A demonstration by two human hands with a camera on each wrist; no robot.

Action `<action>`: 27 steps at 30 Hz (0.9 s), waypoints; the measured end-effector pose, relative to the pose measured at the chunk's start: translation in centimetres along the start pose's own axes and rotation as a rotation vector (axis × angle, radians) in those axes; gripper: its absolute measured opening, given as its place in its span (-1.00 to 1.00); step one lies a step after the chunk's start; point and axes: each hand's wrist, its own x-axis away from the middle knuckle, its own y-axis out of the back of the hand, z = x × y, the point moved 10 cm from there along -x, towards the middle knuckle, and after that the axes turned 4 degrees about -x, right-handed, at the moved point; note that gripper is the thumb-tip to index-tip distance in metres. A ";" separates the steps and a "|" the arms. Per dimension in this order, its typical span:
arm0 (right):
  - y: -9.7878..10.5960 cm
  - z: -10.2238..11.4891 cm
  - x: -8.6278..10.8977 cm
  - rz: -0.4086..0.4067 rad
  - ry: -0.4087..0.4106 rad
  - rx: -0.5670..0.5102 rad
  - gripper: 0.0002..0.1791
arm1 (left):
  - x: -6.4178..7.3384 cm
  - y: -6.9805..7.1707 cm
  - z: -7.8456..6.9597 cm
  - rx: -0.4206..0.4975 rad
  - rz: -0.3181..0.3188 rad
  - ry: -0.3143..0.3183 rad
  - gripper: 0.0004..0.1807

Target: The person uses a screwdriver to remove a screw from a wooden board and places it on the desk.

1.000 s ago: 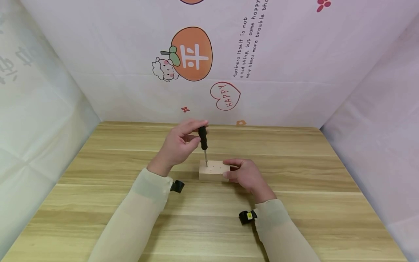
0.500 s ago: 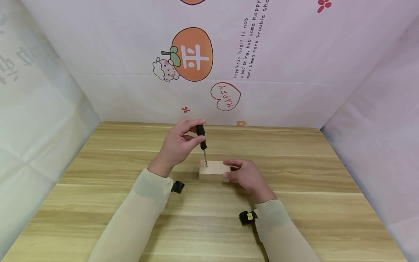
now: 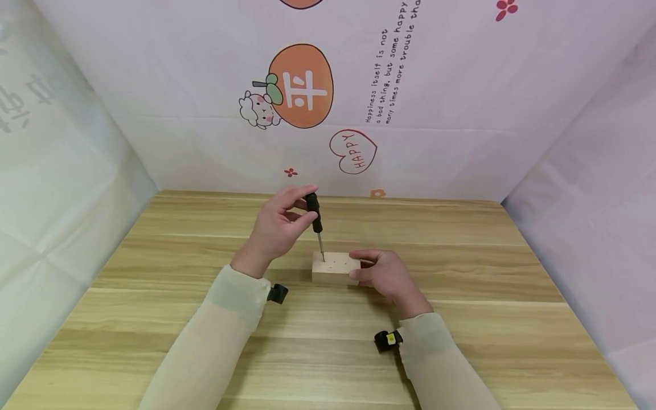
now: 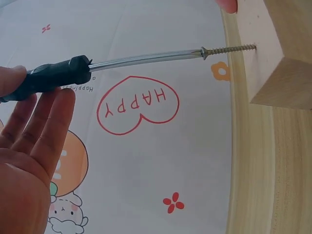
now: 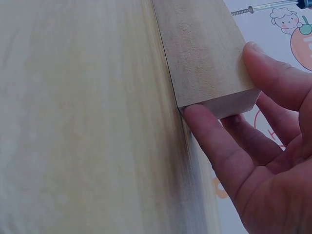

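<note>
A pale wooden block (image 3: 335,277) with several small holes in its top lies on the table. A threaded screw (image 4: 229,49) stands in the block, its tip at a hole and most of its thread exposed. My left hand (image 3: 277,228) pinches the black handle of a screwdriver (image 4: 146,59) between thumb and fingers. The screwdriver's metal tip meets the screw head, and the tool leans slightly left. My right hand (image 3: 386,273) grips the block's right end, with the thumb (image 5: 273,73) on one side and fingers against the end and far side.
The wood-grain table (image 3: 461,256) spreads around the block. A printed white cloth (image 3: 435,159) rises behind the table's back edge, with more cloth at both sides. Black wrist cameras (image 3: 278,293) sit at both cuffs.
The screwdriver's handle has tilted a little to the left, and the left thumb and fingers have shifted on it. The block and right hand stay in place.
</note>
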 end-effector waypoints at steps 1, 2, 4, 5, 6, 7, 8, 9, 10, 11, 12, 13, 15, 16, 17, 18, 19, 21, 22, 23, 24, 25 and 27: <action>0.0 0.0 0.0 0.001 -0.002 0.001 -0.54 | 0.0 0.1 0.0 -0.002 -0.010 0.000 -0.51; 0.0 0.0 0.0 0.001 -0.004 0.002 -0.54 | 0.0 0.2 0.1 -0.002 -0.018 0.000 -0.51; 0.0 0.0 0.1 0.002 -0.004 0.001 -0.54 | 0.0 0.3 0.1 -0.002 -0.029 0.003 -0.51; 0.0 0.0 0.1 0.001 -0.005 -0.001 -0.54 | 0.0 0.3 0.1 -0.003 -0.031 0.006 -0.51; 0.0 0.0 0.1 0.000 -0.005 -0.003 -0.54 | 0.0 0.3 0.2 -0.002 -0.032 0.011 -0.50; 0.0 0.1 0.1 -0.001 -0.006 -0.004 -0.54 | 0.0 0.3 0.2 -0.003 -0.033 0.014 -0.50; 0.0 0.1 0.1 0.001 -0.001 -0.003 -0.54 | 0.0 0.3 0.3 -0.004 -0.033 0.019 -0.51; -0.1 0.1 0.1 0.001 -0.001 -0.003 -0.54 | 0.0 0.3 0.3 -0.005 -0.032 0.022 -0.51; -0.1 0.1 0.1 0.001 -0.001 -0.001 -0.55 | 0.0 0.3 0.3 -0.007 -0.032 0.022 -0.51; 0.0 0.1 0.1 -0.002 -0.003 0.000 -0.55 | 0.0 0.3 0.4 -0.006 -0.032 0.024 -0.51; 0.0 0.1 0.1 -0.001 -0.001 0.003 -0.55 | 0.0 0.3 0.4 -0.004 -0.032 0.022 -0.51; 0.0 0.1 0.1 -0.001 0.000 0.007 -0.55 | 0.0 0.3 0.4 -0.004 -0.031 0.021 -0.51; 0.0 0.1 0.1 -0.004 0.001 0.014 -0.55 | 0.0 0.2 0.4 -0.006 -0.031 0.021 -0.51; 0.0 0.1 0.1 -0.004 0.004 0.017 -0.55 | 0.0 0.1 0.4 -0.007 -0.030 0.023 -0.52; -0.1 0.1 0.1 -0.004 0.005 0.019 -0.55 | 0.0 0.1 0.4 -0.008 -0.029 0.026 -0.52; -0.1 0.1 0.1 -0.005 0.005 0.021 -0.55 | 0.0 0.1 0.4 -0.012 -0.027 0.028 -0.52; -0.1 0.1 0.1 -0.005 0.005 0.024 -0.55 | -0.1 0.0 0.4 -0.017 -0.025 0.032 -0.52; -0.1 0.2 0.1 -0.003 0.009 0.029 -0.55 | -0.1 -0.1 0.3 -0.024 -0.018 0.033 -0.53; -0.1 0.1 0.0 -0.003 0.005 0.027 -0.55 | -0.1 -0.1 0.2 -0.027 -0.012 0.032 -0.53; -0.1 0.1 0.0 -0.003 0.001 0.026 -0.55 | -0.1 -0.2 0.2 -0.027 -0.006 0.029 -0.53; -0.1 0.1 0.0 -0.002 -0.002 0.025 -0.55 | -0.2 -0.3 0.1 -0.024 0.002 0.024 -0.53; -0.1 0.1 0.0 -0.001 -0.004 0.024 -0.55 | -0.2 -0.4 0.1 -0.018 0.009 0.020 -0.53; -0.1 0.0 0.0 0.002 -0.010 0.014 -0.55 | -0.2 -0.6 0.0 0.001 0.023 0.009 -0.54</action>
